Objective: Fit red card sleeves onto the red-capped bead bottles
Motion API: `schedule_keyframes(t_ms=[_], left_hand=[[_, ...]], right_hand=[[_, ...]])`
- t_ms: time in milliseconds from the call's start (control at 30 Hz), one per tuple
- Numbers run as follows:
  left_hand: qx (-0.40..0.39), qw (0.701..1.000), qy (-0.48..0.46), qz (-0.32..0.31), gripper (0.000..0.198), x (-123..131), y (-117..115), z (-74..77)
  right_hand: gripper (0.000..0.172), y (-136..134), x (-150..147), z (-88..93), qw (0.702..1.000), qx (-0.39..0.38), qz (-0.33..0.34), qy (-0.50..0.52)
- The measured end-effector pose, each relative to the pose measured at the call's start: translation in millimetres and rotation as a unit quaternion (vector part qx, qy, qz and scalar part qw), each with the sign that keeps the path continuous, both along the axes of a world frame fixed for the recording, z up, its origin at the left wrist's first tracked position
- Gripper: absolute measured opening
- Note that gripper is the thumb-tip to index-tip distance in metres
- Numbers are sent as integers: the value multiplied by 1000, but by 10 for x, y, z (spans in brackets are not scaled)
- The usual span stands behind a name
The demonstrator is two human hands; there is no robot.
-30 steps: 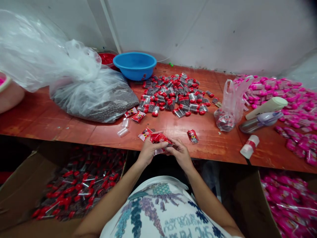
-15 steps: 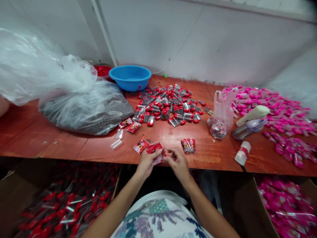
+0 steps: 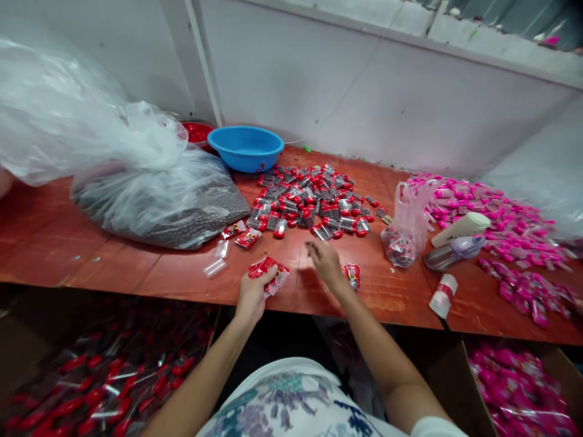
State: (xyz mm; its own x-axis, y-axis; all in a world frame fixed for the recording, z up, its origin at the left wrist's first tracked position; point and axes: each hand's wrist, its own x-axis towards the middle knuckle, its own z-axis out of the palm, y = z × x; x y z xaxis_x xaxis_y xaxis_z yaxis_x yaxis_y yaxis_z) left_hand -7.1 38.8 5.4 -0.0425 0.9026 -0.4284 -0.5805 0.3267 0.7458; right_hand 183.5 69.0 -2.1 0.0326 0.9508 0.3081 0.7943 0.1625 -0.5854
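My left hand (image 3: 252,297) is closed round some small red printed packets (image 3: 269,276), thumb on top, just above the front of the table. My right hand (image 3: 324,262) reaches forward, fingers stretched out and slightly bent, with nothing visible in them. It is just short of a pile of small clear containers with red caps and dark contents (image 3: 314,203). Beside the right forearm lies another red packet (image 3: 352,275), partly covered by the arm. Two more red packets (image 3: 248,237) lie left of the pile, near two clear empty tubes (image 3: 215,267).
A big clear plastic bag of dark beads (image 3: 182,212) slumps at left, with a blue basin (image 3: 246,145) behind it. To the right are a small plastic bag (image 3: 405,230), a bottle (image 3: 449,254), a white roll (image 3: 443,295) and pink items (image 3: 492,212). Boxes stand below the edge.
My right hand has left the packets in my left hand and moved forward toward the pile. My left hand has shifted slightly left with the packets. The view has tilted up a little.
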Motion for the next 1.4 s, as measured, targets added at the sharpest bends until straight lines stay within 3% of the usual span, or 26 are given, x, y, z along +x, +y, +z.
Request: schedule_keyframes(t_ms=[100,200,333,433,533,567,667,767,900,1233,1400], left_hand=[[-5,1000,-17,19,31,-27,33,-30],[-33,998,-42,38,26,-34,50,-24],[-85,990,-104,52,9,-22,91,20],[-126,979,-151,55,11,-9,133,37],[-146,973,-171,60,13,6,163,37],[-148,972,-173,64,14,12,168,35],[-150,971,-169,78,12,36,173,32],[-144,973,-158,86,12,81,164,31],[-120,978,-144,90,12,163,129,17],[-41,992,-83,82,20,229,13,94],[-8,995,-60,81,25,225,-5,132]], right_hand=[[28,275,163,-141,998,-13,-57,-32],[29,354,179,-278,997,-25,-69,-39],[27,263,120,-362,997,-36,-61,-21],[26,132,94,-350,998,-44,-48,5],[29,-114,-1,-273,991,-58,-25,116],[31,-226,-61,-233,978,-65,-19,195],[39,-585,-287,-98,895,-93,-21,436],[42,-836,-484,4,843,-107,-26,527],[43,-904,-588,40,824,-104,-32,556],[47,-936,-568,29,820,-120,-38,558],[44,-983,-552,85,819,-156,-6,552]])
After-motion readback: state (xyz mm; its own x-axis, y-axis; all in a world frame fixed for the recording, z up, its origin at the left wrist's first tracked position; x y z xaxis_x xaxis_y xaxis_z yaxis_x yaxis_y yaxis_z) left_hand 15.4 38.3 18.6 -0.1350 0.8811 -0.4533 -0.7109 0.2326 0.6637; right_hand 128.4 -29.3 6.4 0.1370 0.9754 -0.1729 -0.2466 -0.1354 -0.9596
